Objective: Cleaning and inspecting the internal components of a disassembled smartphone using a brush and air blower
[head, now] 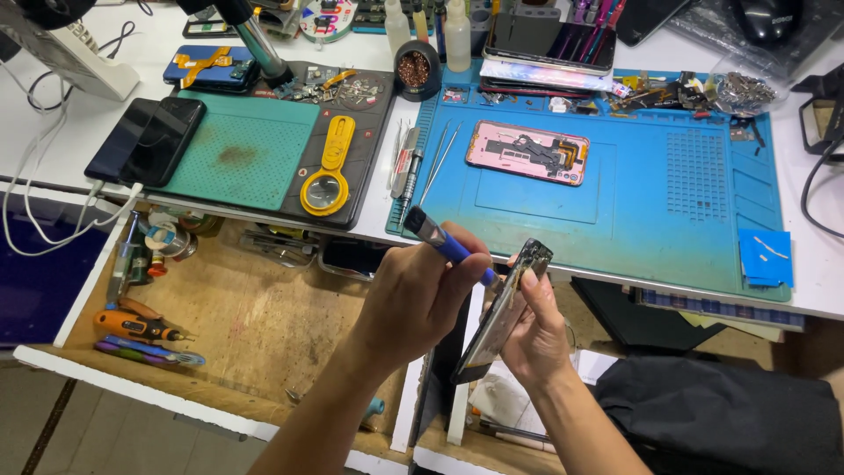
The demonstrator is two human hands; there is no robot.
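The right hand [538, 330] grips a phone [503, 310] on edge over the open drawer [255, 325], exposing its side. The left hand [420, 295] pinches a blue tool [448, 244] (pen-style) against that edge, apparently for fine control.

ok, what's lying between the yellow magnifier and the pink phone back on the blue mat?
Head view: tweezers and a few slim metal tools lie between the yellow magnifier and the pink phone back.

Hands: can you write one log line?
left hand: holds blue-handled tool | right hand: holds phone edge-up | tool tip at phone
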